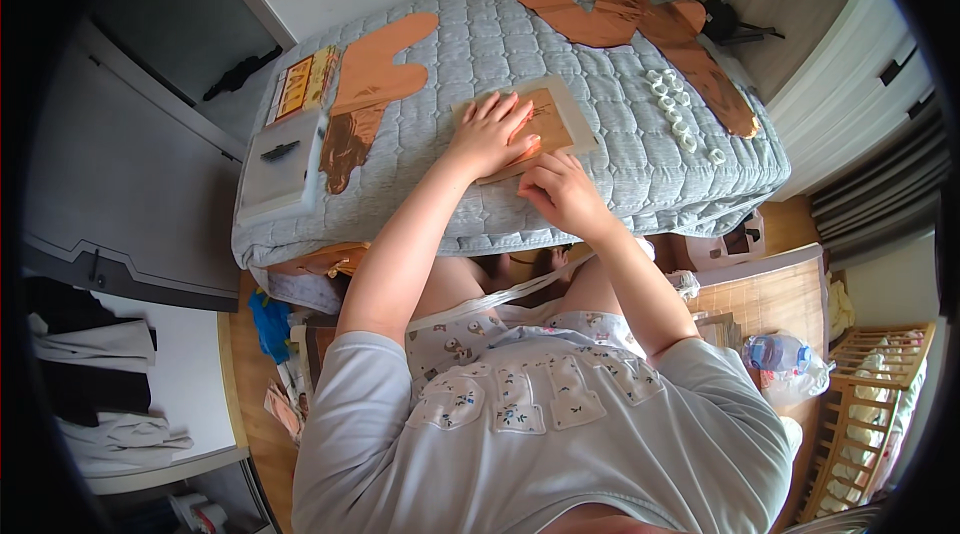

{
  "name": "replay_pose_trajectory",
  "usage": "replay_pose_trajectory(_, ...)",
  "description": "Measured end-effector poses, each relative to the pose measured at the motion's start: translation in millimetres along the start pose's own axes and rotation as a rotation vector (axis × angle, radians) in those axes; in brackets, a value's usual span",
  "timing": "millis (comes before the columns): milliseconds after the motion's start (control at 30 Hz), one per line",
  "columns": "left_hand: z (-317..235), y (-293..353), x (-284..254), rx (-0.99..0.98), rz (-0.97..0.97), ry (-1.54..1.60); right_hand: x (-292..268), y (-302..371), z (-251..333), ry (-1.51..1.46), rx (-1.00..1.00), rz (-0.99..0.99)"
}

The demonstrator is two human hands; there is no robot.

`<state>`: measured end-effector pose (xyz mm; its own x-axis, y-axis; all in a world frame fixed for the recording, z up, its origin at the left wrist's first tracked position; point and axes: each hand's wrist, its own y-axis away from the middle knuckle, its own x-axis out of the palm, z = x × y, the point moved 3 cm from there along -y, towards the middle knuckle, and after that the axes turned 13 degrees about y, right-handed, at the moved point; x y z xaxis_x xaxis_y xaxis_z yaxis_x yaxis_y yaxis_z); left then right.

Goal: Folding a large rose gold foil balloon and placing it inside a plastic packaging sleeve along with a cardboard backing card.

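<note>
A brown square sheet (551,126) with dark line marks lies on a pale, partly see-through board (577,121) on the quilted mattress. My left hand (492,137) rests across the sheet's left part, palm down with its fingers spread. A bit of red shows beside its fingers. At the near right edge of the sheet is my right hand (562,192), its fingers curled together. Whatever its fingertips hold, if anything, is hidden.
Large brown sheet pieces (385,59) lie at the mattress's left, others (600,9) at the far right. Several white rings (672,104) lie nearby. At the left edge are a clear box (283,166) and a yellow-red packet (300,84). A plastic bottle (778,353) stands right.
</note>
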<state>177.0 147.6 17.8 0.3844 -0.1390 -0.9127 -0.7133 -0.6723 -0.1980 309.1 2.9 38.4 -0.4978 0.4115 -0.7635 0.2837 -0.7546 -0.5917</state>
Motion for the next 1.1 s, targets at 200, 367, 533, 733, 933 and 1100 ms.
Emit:
replay_pose_trajectory(200, -6, 0, -3, -0.029, 0.052, -0.032, -22, 50, -42, -1.02, 0.53, -0.178)
replay_pose_trajectory(367, -7, 17, -9, 0.034, 0.123, -0.013, -106, 111, -85, -0.599, 0.706, -0.439)
replay_pose_trajectory(533, -15, 40, -4, 0.118, 0.129, -0.015, -106, 109, -44, 0.47, 0.85, 0.18)
replay_pose_trajectory(733, -35, 57, -11, 0.14, 0.167, -0.015, -48, 95, -14, 0.151, 0.398, -0.043)
replay_pose_trajectory(933, -34, 69, -19, 0.198, 0.034, 0.234, -29, 95, -24, -0.182, 0.292, -0.144)
replay_pose_trajectory(1100, -38, 99, -25, 0.256, -0.272, 0.333, -35, 102, -21, -0.183, 0.171, -0.048)
